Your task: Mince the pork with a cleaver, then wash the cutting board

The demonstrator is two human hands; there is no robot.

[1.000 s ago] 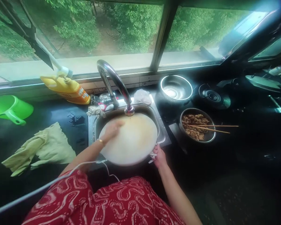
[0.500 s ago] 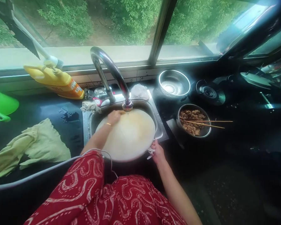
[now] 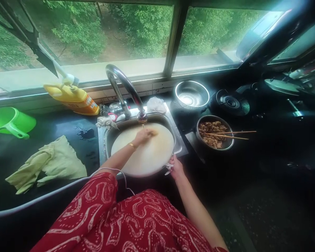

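A large round pan (image 3: 136, 154) with a pale, cloudy-looking surface sits tilted over the sink (image 3: 182, 148); I cannot tell whether it holds liquid. My left hand (image 3: 144, 135) is on its upper middle, just under the tap (image 3: 142, 117), fingers closed on a small tan pad (image 3: 154, 133), partly blurred. At the lower right edge, my right hand (image 3: 175, 168) grips the pan's side, where a bit of white cloth or plastic (image 3: 169, 168) shows by the fingers.
A steel colander (image 3: 192, 93) and a bowl of cooked food (image 3: 212, 134) with chopsticks (image 3: 231, 133) stand to the right, near a gas burner (image 3: 229, 101). At left are a yellow bottle (image 3: 75, 99), a green jug (image 3: 15, 120) and a pale cloth (image 3: 52, 161). A grey cord (image 3: 55, 192) crosses low left.
My left hand has moved right and slightly down across the pan, from its upper left edge to under the tap. My right hand keeps its grip; the view has shifted slightly.
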